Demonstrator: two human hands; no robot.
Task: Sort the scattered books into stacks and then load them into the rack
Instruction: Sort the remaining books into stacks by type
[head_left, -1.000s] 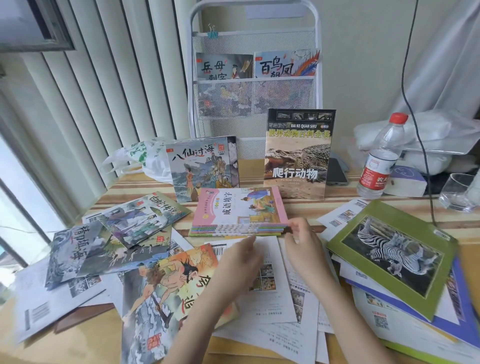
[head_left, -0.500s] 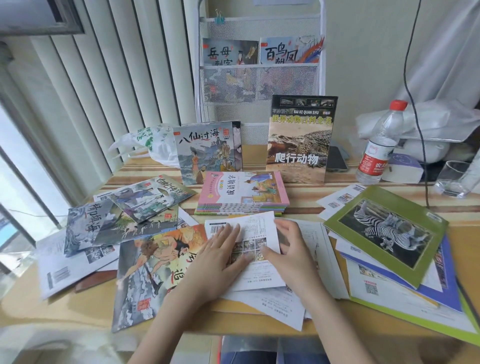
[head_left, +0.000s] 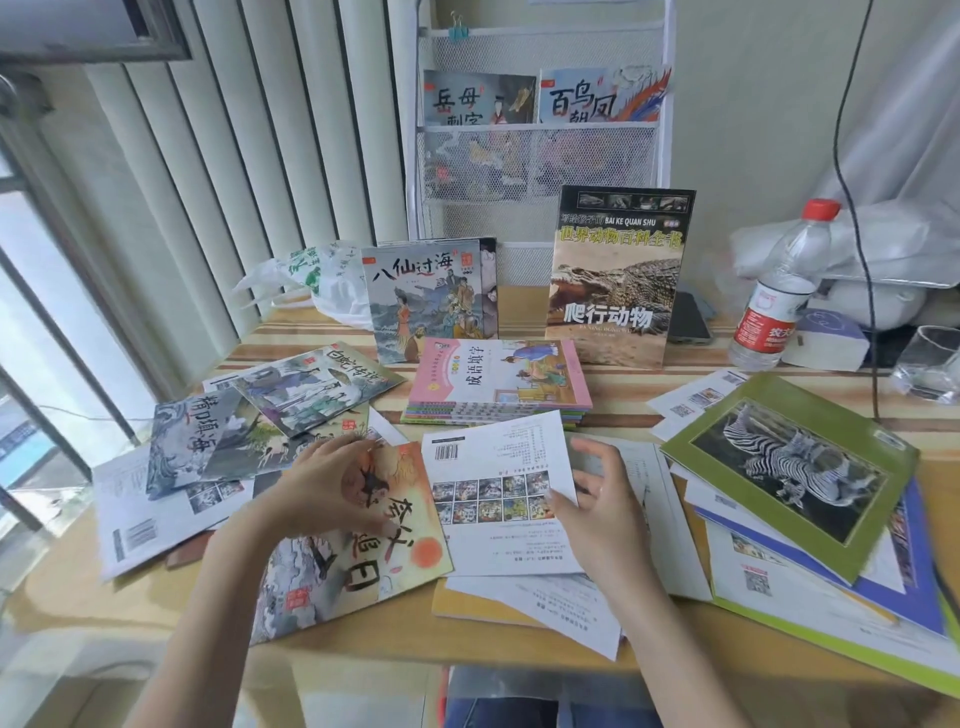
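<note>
Window-side wooden table was buried in books. Left hand lay flat on the orange-cover book; right hand pinched the white back-cover book. I'd square matching sizes first, before the rack.

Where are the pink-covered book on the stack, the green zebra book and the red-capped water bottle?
pink-covered book (head_left: 498, 374): head view, cover centre.
green zebra book (head_left: 789, 467): head view, zebra photo.
red-capped water bottle (head_left: 769, 322): head view, red label.
</note>
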